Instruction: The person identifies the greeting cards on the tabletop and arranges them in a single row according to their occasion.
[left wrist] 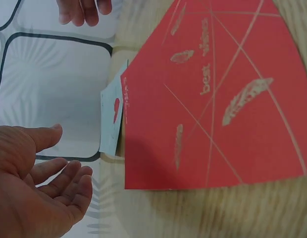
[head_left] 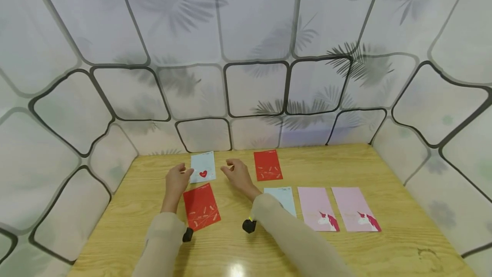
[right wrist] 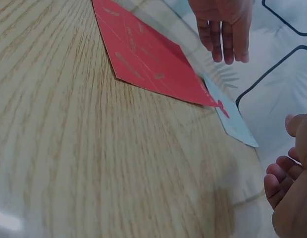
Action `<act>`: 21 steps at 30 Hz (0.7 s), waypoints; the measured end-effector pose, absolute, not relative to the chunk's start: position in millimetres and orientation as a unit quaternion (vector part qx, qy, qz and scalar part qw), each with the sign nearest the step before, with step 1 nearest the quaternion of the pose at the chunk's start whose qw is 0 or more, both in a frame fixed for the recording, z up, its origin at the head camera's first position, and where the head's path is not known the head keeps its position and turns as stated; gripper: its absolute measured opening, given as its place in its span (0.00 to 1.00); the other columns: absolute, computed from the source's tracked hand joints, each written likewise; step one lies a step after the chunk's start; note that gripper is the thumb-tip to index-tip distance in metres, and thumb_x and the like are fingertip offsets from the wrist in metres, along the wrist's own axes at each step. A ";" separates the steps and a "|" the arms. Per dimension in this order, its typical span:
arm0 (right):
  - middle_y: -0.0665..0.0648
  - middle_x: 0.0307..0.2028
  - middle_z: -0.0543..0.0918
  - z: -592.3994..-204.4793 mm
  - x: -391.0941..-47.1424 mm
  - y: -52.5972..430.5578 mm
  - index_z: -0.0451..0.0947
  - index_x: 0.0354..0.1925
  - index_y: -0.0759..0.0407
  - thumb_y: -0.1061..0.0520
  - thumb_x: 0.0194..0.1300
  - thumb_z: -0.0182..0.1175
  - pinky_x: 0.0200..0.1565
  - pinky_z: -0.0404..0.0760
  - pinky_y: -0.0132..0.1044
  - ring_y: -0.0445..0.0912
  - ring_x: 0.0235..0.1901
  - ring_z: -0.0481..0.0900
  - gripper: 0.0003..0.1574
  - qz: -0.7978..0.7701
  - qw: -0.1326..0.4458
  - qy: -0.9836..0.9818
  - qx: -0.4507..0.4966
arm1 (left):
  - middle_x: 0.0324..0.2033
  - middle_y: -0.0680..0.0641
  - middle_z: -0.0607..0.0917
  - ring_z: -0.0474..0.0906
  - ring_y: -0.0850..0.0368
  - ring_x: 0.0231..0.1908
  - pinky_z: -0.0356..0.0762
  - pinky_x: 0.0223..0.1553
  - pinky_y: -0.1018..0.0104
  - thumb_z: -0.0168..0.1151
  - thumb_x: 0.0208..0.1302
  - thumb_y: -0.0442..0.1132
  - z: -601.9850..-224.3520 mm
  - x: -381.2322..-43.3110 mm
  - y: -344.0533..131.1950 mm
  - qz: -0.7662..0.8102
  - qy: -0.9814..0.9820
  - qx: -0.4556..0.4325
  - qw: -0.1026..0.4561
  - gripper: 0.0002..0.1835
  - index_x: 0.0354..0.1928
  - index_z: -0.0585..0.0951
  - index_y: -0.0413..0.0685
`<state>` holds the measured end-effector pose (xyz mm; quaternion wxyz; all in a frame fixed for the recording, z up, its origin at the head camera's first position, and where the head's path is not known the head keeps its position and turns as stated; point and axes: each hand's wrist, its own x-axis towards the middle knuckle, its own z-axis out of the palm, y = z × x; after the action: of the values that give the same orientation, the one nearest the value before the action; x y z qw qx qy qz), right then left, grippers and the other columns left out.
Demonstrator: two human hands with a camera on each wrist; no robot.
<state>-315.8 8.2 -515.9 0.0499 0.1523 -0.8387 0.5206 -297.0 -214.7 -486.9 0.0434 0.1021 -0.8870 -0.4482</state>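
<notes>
My left hand (head_left: 178, 181) hovers at the left side of a light blue card (head_left: 203, 163) with a red heart, its fingers relaxed around nothing. On the other side of that card is my right hand (head_left: 237, 175), also holding nothing, fingers loosely bent. Just below the blue card lies a red card (head_left: 201, 210) with pale feather and line drawings; "best wishes" is lettered on it in the left wrist view. Both hands appear in the left wrist view, the left hand (left wrist: 49, 181) palm up with thumb and fingers apart. In the right wrist view the right hand (right wrist: 294, 173) has gently curved fingers.
A second red card (head_left: 268, 165) lies at the back, right of the right hand. Another light blue card (head_left: 282, 198) is partly covered by the right sleeve. Two pink unicorn cards, a nearer one (head_left: 317, 206) and one farther right (head_left: 354, 206), lie beside it on the wooden table (head_left: 407, 225). Patterned fabric (head_left: 255, 89) surrounds the table.
</notes>
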 end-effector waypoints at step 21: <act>0.67 0.45 0.84 -527.9 -322.7 -25.0 0.79 0.51 0.73 0.57 0.72 0.63 0.49 0.79 0.45 0.53 0.45 0.79 0.19 0.467 0.007 -0.870 0.160 | 0.20 0.44 0.70 0.69 0.49 0.28 0.70 0.31 0.61 0.63 0.71 0.37 -498.9 -301.4 -213.9 -0.400 -0.912 0.089 0.017 0.17 0.26 0.72 0.36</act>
<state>-322.7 -25.0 -527.9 0.0065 0.1598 -0.8696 0.4672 -301.4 -213.9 -498.9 0.0170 0.0889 -0.9119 -0.4003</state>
